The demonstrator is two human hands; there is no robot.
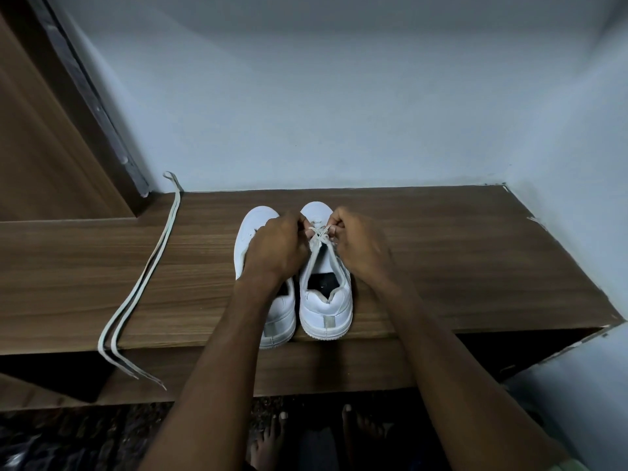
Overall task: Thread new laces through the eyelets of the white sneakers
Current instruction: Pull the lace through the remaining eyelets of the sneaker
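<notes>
Bare feet (272, 443) below | both hands (278, 246) (353, 243) pinch lace (319, 234) on right sneaker (326, 300) | no readable writing

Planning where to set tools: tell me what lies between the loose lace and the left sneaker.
Head view: only bare wooden shelf top lies between the loose lace and the left sneaker.

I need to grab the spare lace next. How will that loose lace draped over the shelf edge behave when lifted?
The spare lace is likely floppy: it bends over the shelf edge and dangles. Probably very light, being flat and thin. Lifted by one end, it would likely trail and slide off.
</notes>
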